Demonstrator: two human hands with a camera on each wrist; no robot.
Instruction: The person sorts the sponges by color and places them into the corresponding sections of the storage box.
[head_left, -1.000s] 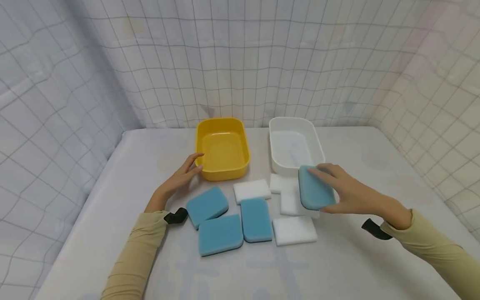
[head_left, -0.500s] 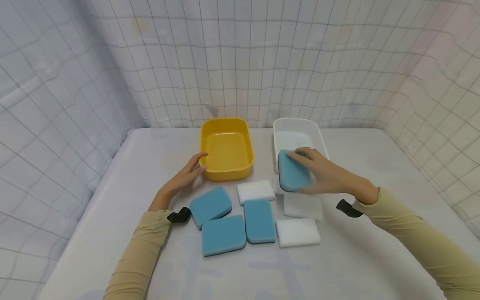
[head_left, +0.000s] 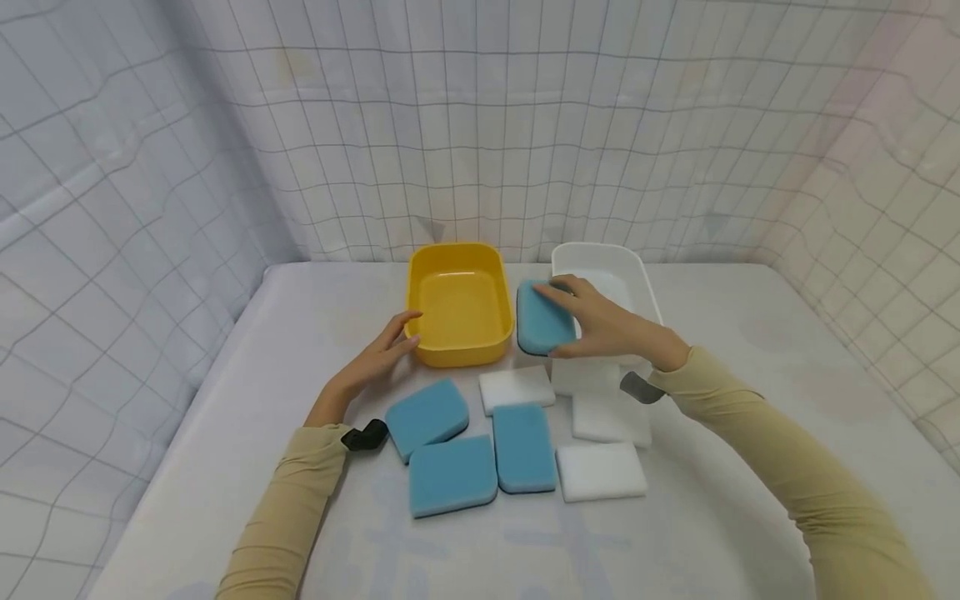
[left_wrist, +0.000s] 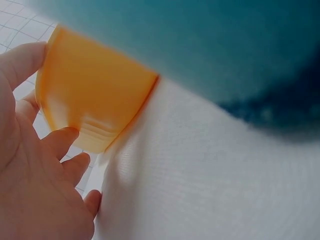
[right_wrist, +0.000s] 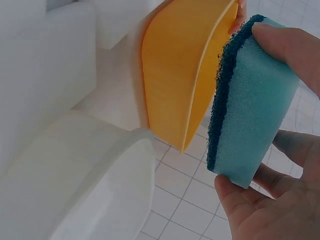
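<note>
My right hand [head_left: 611, 325] grips a blue scouring sponge [head_left: 543, 318] by its edges, between the yellow tray [head_left: 461, 357] and the white tray [head_left: 647, 283]. In the right wrist view the sponge [right_wrist: 255, 100] has a dark scrubbing layer facing the yellow tray, with thumb and fingers on opposite edges. My left hand [head_left: 378, 357] holds the yellow tray's left rim near the front corner. In the left wrist view, thumb and index finger reach over the rim while another finger [left_wrist: 65, 140] lies against the outer wall of the tray [left_wrist: 95, 90]. Both trays' visible floors are bare.
Three blue sponges [head_left: 453, 477] lie on the table before the trays. To their right are several white sponges [head_left: 600, 472], some close to the white tray's front. Grid-patterned curtains [head_left: 480, 133] enclose the table at the back and sides.
My right hand has carried the blue sponge leftward and away from me, from the white tray's front right corner to the gap beside the yellow tray. My left hand has stayed at the yellow tray.
</note>
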